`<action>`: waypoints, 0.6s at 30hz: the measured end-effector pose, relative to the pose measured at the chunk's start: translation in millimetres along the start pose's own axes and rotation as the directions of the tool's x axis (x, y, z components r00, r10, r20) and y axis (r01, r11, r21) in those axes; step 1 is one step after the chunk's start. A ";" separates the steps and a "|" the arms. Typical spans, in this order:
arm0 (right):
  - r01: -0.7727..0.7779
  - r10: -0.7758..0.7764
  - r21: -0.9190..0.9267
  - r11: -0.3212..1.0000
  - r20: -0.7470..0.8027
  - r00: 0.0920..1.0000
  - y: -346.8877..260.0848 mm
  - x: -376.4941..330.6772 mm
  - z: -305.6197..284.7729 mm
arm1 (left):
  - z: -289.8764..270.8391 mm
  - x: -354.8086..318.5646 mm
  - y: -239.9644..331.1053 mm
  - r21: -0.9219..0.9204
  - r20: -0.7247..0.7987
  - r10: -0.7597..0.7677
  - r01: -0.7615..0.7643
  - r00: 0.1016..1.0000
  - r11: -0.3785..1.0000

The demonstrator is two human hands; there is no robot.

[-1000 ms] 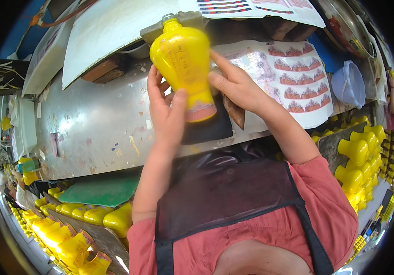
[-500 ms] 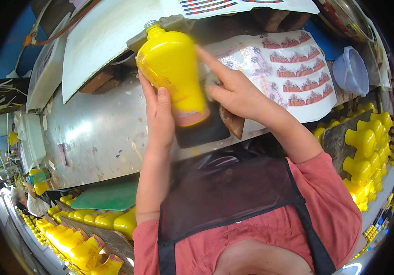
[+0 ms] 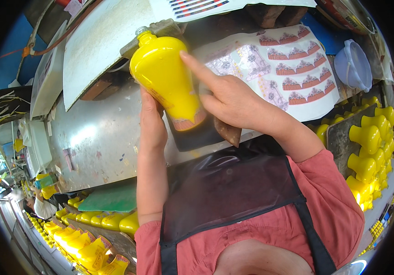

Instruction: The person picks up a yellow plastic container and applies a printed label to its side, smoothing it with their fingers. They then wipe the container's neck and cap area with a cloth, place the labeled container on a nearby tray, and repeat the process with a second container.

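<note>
Shiny scuffed metal-topped desk (image 3: 91,146). On it: white sheet of red-and-patterned decal stickers (image 3: 288,68) at 1 o'clock, pale blue plastic lidded tub (image 3: 353,64) at 2 o'clock, flat green mat (image 3: 112,199) at 8 o'clock, dark square pad (image 3: 197,135) near centre.

One yellow bottle (image 3: 167,82) is held up between two hands, the left hand (image 3: 153,123) and the right hand (image 3: 231,98). One sheet of decals (image 3: 293,68) lies on the bench (image 3: 96,146), beside one pale blue lidded tub (image 3: 353,64). One green mat (image 3: 110,199) lies lower left. The yellow bottles in the rows at right (image 3: 371,151) and lower left (image 3: 82,233) overlap too much to count.
</note>
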State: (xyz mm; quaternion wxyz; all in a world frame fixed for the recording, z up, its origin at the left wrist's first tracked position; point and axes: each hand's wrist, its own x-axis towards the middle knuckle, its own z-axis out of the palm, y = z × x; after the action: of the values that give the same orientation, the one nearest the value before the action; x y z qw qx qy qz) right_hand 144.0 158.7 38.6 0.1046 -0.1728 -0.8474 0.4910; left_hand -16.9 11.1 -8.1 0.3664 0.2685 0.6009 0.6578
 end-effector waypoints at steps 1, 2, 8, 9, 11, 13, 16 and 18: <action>0.000 0.000 0.010 1.000 -0.002 1.000 0.5 -0.2 0.0 | -0.4 1.4 1.6 0.020 0.025 0.022 -0.022 0.999 1.000; 0.001 -0.001 0.021 1.000 -0.003 1.000 1.4 -0.2 -0.1 | -0.7 1.9 2.9 0.051 0.039 0.029 -0.031 0.999 0.998; -0.072 0.069 0.156 0.985 0.030 0.997 15.4 7.3 7.7 | -4.7 -16.8 10.0 0.192 0.010 0.186 -0.184 0.983 0.964; -0.058 0.058 0.160 0.985 0.003 0.998 18.1 9.7 11.3 | -3.7 -17.9 9.4 0.194 0.024 0.225 -0.225 0.974 0.955; 0.019 -0.005 0.169 0.985 -0.083 0.996 22.8 13.6 18.0 | 1.3 -17.9 5.6 0.206 0.048 0.293 -0.296 0.955 0.933; -0.014 0.028 0.181 0.983 -0.076 0.997 25.7 14.6 22.2 | 6.7 -15.9 0.8 0.160 -0.044 0.262 -0.252 0.964 0.954; -0.072 0.087 0.190 0.979 -0.072 0.994 25.4 13.0 24.7 | 8.3 -14.4 -3.0 0.096 -0.085 0.240 -0.231 0.967 0.968; -0.093 0.110 0.206 0.974 -0.077 0.991 22.9 11.9 25.4 | 8.1 -15.2 -5.3 0.051 -0.091 0.255 -0.251 0.963 0.967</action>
State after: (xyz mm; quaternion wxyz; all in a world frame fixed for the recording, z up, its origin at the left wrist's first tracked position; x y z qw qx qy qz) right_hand 128.6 153.7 6.2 0.1335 -0.2258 -0.7779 0.5710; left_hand -0.7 3.7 -10.9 0.2445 0.3177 0.5916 0.6995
